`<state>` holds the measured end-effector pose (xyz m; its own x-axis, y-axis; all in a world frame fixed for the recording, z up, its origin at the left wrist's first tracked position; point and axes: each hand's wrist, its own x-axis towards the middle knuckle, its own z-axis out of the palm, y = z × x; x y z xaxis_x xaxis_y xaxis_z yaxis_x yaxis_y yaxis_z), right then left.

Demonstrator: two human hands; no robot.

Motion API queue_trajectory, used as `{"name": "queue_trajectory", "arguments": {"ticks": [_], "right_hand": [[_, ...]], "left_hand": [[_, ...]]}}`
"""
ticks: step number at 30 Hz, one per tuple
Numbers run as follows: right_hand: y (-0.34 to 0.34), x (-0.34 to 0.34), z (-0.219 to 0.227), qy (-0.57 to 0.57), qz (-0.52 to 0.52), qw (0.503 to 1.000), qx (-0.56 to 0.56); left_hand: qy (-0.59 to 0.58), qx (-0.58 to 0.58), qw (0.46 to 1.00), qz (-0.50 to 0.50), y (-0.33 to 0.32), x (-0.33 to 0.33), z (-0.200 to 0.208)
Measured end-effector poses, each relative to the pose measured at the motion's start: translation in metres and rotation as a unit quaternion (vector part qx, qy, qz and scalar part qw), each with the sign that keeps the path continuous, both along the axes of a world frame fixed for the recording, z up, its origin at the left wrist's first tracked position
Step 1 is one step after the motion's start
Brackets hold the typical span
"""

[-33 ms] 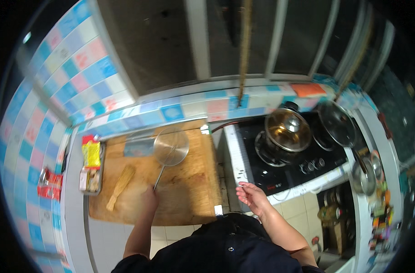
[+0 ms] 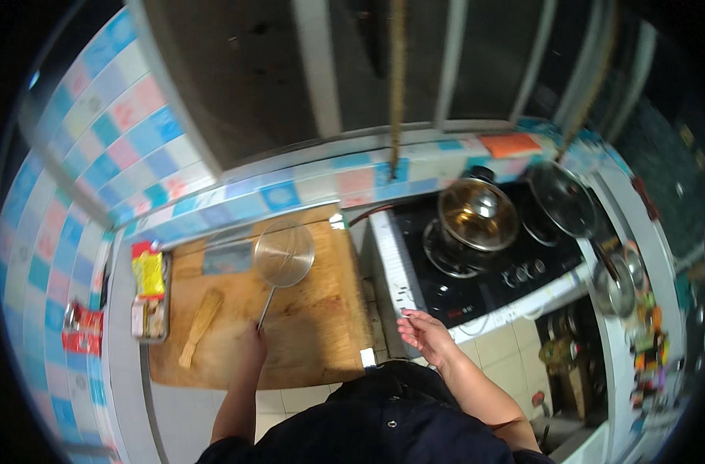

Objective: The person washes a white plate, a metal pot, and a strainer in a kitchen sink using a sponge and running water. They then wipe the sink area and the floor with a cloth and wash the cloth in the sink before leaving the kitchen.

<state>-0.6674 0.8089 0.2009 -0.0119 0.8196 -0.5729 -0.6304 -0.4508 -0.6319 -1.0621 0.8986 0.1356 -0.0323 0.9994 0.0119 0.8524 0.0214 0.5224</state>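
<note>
My left hand [image 2: 251,349] is closed around the handle of the round mesh strainer [image 2: 284,254], just as it was in the earlier frame. The strainer's mesh is above the back half of the wooden board [image 2: 337,309], toward the middle; I cannot tell whether its rim touches the wood. My right hand [image 2: 426,336] is off the board's right side, palm turned up, fingers loosely apart and slightly curled, with nothing visible in it; that pose too matches the earlier frame.

What differs is mostly my view: the board and everything around it sit a little differently in sight, most of it shifted toward the left, while the strainer keeps about the same place over the board.

On the board's left part lies a straw-coloured brush [image 2: 202,326], bristles toward the back, and near the board's back edge is a flat grey rectangle [image 2: 227,257]. Beside the board's left edge, a tray [image 2: 153,339] with a yellow packet [image 2: 149,274] stands on the desk [image 2: 128,371]. To the board's right is the black hob [image 2: 414,232], carrying a pot [image 2: 476,224] under a glass lid; these are where they were.
</note>
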Motion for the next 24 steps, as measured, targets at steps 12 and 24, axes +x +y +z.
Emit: {"name": "queue_trajectory", "arguments": {"ticks": [12,24], "right_hand": [[-0.205,0.108,-0.007,-0.177,-0.275,0.943,0.057],[-0.673,0.228,-0.093,-0.435,-0.52,0.707,-0.202]], "left_hand": [[0.139,0.089,0.824,-0.541,-0.124,0.213,0.066],[0.087,0.274,0.495,-0.82,-0.418,0.532,0.065]]}}
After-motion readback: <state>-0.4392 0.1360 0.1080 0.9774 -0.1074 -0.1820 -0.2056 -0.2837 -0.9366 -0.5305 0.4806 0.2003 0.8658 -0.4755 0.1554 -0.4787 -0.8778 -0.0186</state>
